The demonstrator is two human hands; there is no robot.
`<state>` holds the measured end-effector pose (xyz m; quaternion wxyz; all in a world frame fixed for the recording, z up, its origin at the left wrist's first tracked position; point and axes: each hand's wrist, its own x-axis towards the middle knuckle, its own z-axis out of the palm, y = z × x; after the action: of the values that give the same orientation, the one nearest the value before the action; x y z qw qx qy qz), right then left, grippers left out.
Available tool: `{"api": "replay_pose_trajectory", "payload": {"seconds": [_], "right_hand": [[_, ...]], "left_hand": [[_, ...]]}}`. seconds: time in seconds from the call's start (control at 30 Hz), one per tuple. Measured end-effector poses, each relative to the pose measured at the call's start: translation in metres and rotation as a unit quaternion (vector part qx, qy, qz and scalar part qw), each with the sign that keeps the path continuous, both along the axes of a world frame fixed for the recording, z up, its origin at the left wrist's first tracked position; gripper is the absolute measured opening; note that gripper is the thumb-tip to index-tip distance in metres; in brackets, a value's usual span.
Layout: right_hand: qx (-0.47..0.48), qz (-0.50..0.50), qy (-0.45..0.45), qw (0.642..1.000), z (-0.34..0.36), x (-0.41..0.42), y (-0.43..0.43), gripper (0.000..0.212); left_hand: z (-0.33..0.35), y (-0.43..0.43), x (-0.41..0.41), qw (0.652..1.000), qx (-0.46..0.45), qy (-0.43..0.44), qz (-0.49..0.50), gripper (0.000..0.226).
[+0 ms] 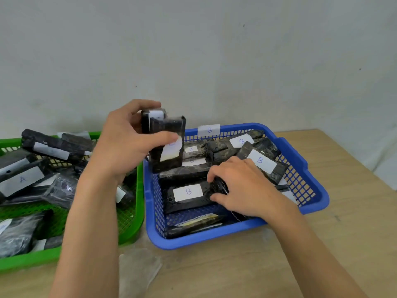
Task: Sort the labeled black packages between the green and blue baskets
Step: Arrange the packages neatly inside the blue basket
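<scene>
Left hand (126, 145): raised, thumb and fingers curled round two black packages (167, 134), held upright together above the blue basket's 10 o'clock corner.
Right hand (247, 186): down inside the blue basket (214, 239), fingers curled on the end of a dark package (220, 187). A flat package labelled B (187, 193) lies at its 9 o'clock.
Green basket (25, 262): just beside the blue one, at its 9 o'clock. It holds more packages, one labelled A (21, 179).
Wooden table (333, 244): bears both baskets.
</scene>
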<state>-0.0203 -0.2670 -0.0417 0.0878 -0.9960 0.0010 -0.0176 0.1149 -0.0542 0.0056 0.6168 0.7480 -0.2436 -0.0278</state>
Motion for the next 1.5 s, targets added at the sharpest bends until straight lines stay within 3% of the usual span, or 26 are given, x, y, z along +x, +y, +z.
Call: {"api": "replay_pose_trajectory", "payload": {"seconds": [0.1, 0.17, 0.27, 0.4, 0.53, 0.73, 0.83, 0.93, 1.0, 1.07, 1.2, 1.27, 1.37, 1.5], "right_hand": [[-0.018, 0.038, 0.024, 0.999, 0.002, 0.006, 0.010, 0.030], [0.055, 0.092, 0.036, 0.994, 0.006, 0.005, 0.009, 0.023], [0.174, 0.118, 0.178, 0.961, 0.019, 0.003, 0.009, 0.039], [0.170, 0.101, 0.226, 0.954, 0.025, 0.012, 0.008, 0.049], [0.188, 0.090, 0.149, 0.966, 0.014, 0.015, 0.011, 0.038], [0.179, 0.101, 0.152, 0.967, 0.009, 0.018, 0.011, 0.043], [0.262, 0.069, 0.057, 0.961, 0.021, 0.014, -0.003, 0.037], [0.334, -0.008, -0.095, 0.938, 0.030, 0.012, -0.021, 0.035], [0.310, -0.063, -0.207, 0.926, 0.028, 0.014, -0.024, 0.034], [0.209, -0.080, -0.270, 0.937, 0.023, 0.018, -0.023, 0.034], [0.000, -0.026, -0.290, 0.957, 0.019, 0.028, -0.024, 0.031], [-0.045, -0.026, -0.233, 0.971, 0.022, 0.035, -0.027, 0.029], [-0.020, -0.043, -0.105, 0.993, 0.021, 0.039, -0.038, 0.021], [0.080, -0.071, -0.122, 0.987, 0.021, 0.037, -0.056, 0.033]], "left_hand": [[0.000, -0.003, 0.000, 0.999, -0.036, 0.028, 0.018, 0.074], [-0.002, -0.007, -0.002, 0.999, -0.025, 0.034, 0.012, 0.075], [-0.006, -0.013, -0.005, 0.999, -0.011, 0.038, 0.014, 0.072], [-0.008, -0.017, -0.006, 0.999, -0.003, 0.041, 0.029, 0.068], [-0.010, -0.015, -0.002, 0.998, 0.002, 0.056, 0.034, 0.063], [-0.016, -0.014, 0.006, 0.994, -0.023, 0.087, 0.057, 0.066], [-0.017, -0.015, 0.009, 0.987, -0.078, 0.108, 0.095, 0.061], [-0.015, -0.013, 0.012, 0.973, -0.143, 0.121, 0.138, 0.054], [-0.013, -0.011, 0.012, 0.970, -0.153, 0.123, 0.147, 0.053], [-0.013, -0.011, 0.012, 0.970, -0.152, 0.132, 0.140, 0.052], [-0.016, -0.014, 0.012, 0.977, -0.118, 0.140, 0.111, 0.049], [-0.017, -0.017, 0.011, 0.982, -0.089, 0.141, 0.089, 0.053], [-0.018, -0.021, 0.006, 0.985, -0.065, 0.145, 0.068, 0.057], [-0.020, -0.026, 0.002, 0.990, -0.020, 0.129, 0.056, 0.050]]}}
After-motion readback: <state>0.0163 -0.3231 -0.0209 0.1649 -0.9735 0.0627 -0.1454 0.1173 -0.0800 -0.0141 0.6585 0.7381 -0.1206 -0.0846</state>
